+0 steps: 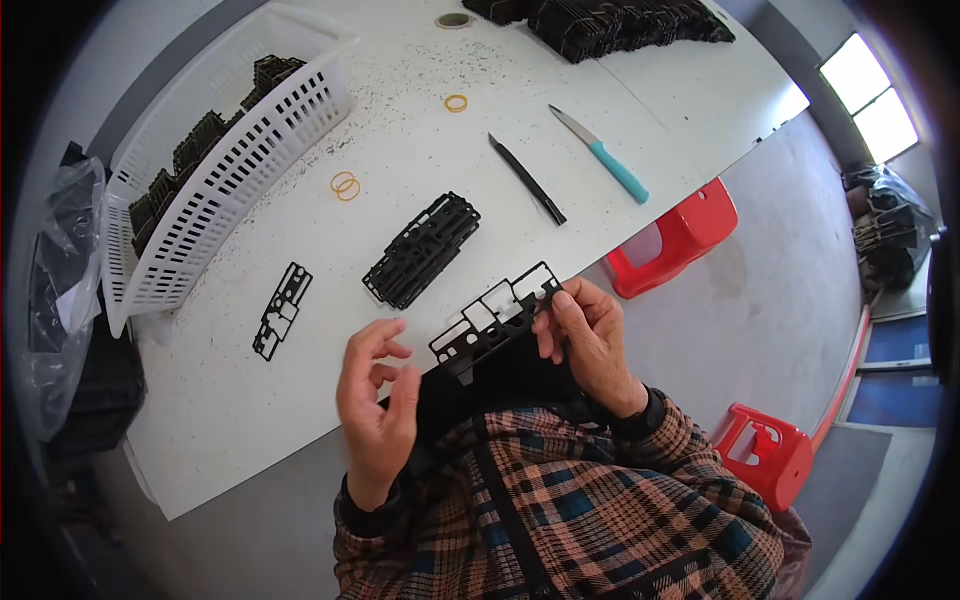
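My right hand point(590, 335) pinches one end of a thin black plastic frame point(490, 320) with several cut-out openings, held up at the table's near edge. Close to the frame's other end, my left hand point(380, 395) is raised with fingers apart and nothing in them. Beyond the frame lies a stack of similar black frames point(423, 250). A single black frame point(283, 311) rests flat on the table to the left.
A white perforated basket point(235, 150) with black parts stands at the far left of the white table point(390, 120). Yellow rubber bands point(345, 186), a black strip-like tool point(527, 180) and a blue-handled knife point(610, 165) lie beyond. Black frame bundles point(620, 25) sit farther back. Red stools point(690, 235) stand at right.
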`<state>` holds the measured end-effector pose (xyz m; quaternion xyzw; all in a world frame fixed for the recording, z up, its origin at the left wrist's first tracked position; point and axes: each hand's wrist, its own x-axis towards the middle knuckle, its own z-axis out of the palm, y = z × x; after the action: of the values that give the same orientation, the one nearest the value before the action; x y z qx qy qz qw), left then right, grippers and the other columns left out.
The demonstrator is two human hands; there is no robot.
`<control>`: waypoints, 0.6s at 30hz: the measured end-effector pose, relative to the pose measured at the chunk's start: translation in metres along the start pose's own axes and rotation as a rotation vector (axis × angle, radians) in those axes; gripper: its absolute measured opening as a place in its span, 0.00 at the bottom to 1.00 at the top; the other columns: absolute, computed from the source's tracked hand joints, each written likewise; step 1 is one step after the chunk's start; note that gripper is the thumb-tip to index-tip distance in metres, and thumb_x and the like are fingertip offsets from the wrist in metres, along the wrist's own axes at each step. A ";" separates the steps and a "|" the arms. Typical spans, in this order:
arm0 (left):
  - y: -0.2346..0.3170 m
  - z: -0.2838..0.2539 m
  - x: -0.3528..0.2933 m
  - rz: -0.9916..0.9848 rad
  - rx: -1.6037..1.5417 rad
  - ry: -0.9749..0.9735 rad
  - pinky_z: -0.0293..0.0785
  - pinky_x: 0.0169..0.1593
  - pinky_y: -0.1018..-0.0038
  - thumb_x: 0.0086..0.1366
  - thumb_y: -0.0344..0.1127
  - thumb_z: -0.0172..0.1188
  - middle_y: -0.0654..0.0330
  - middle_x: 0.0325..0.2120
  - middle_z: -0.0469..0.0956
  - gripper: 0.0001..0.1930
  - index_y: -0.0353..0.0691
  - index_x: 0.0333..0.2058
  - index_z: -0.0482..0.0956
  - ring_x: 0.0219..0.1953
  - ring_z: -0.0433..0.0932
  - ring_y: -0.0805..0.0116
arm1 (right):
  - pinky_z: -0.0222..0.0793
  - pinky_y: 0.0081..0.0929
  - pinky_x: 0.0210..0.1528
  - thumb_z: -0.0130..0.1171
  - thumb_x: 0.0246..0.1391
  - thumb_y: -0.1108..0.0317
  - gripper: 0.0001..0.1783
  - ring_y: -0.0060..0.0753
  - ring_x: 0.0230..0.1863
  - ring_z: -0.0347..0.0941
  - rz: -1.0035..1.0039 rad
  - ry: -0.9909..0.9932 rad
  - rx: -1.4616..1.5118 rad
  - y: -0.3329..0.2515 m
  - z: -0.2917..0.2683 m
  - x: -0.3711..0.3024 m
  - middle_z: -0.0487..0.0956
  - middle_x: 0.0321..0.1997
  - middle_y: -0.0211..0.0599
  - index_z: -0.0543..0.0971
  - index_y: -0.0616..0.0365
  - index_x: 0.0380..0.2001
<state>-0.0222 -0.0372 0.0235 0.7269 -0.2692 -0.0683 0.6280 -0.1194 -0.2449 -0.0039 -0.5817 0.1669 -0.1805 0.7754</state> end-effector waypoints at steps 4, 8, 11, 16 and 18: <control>-0.003 0.011 0.002 -0.176 -0.101 -0.072 0.71 0.35 0.82 0.66 0.26 0.56 0.57 0.37 0.78 0.14 0.31 0.49 0.72 0.32 0.74 0.78 | 0.62 0.10 0.18 0.45 0.68 0.64 0.12 0.17 0.19 0.71 -0.013 -0.010 0.010 -0.001 0.003 0.000 0.78 0.27 0.32 0.71 0.59 0.32; -0.005 0.013 0.004 -0.318 -0.192 -0.253 0.73 0.35 0.83 0.67 0.29 0.56 0.60 0.31 0.78 0.15 0.29 0.50 0.70 0.27 0.73 0.80 | 0.62 0.10 0.18 0.46 0.68 0.63 0.13 0.16 0.19 0.71 -0.045 -0.018 0.000 -0.003 0.004 0.005 0.79 0.26 0.33 0.71 0.59 0.32; -0.004 0.012 0.009 -0.308 -0.149 -0.236 0.74 0.35 0.82 0.68 0.29 0.55 0.61 0.27 0.78 0.13 0.29 0.48 0.70 0.25 0.75 0.79 | 0.62 0.10 0.18 0.45 0.68 0.63 0.13 0.16 0.19 0.71 -0.011 -0.015 -0.014 -0.003 0.004 0.010 0.79 0.26 0.33 0.72 0.59 0.32; -0.007 0.012 0.013 -0.267 -0.168 -0.198 0.73 0.32 0.83 0.68 0.30 0.55 0.59 0.28 0.79 0.12 0.30 0.46 0.70 0.25 0.76 0.78 | 0.62 0.09 0.18 0.45 0.68 0.63 0.13 0.16 0.19 0.71 0.002 -0.040 -0.032 -0.002 0.004 0.016 0.80 0.27 0.34 0.72 0.60 0.32; -0.005 0.013 0.016 -0.292 -0.277 -0.167 0.72 0.29 0.83 0.68 0.29 0.55 0.56 0.29 0.80 0.11 0.30 0.45 0.69 0.25 0.77 0.77 | 0.62 0.09 0.18 0.45 0.68 0.63 0.13 0.15 0.19 0.71 0.003 -0.041 -0.036 -0.004 0.007 0.018 0.80 0.27 0.34 0.72 0.60 0.32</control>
<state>-0.0129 -0.0557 0.0201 0.6570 -0.2000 -0.2548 0.6808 -0.1006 -0.2486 0.0006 -0.5987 0.1551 -0.1643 0.7685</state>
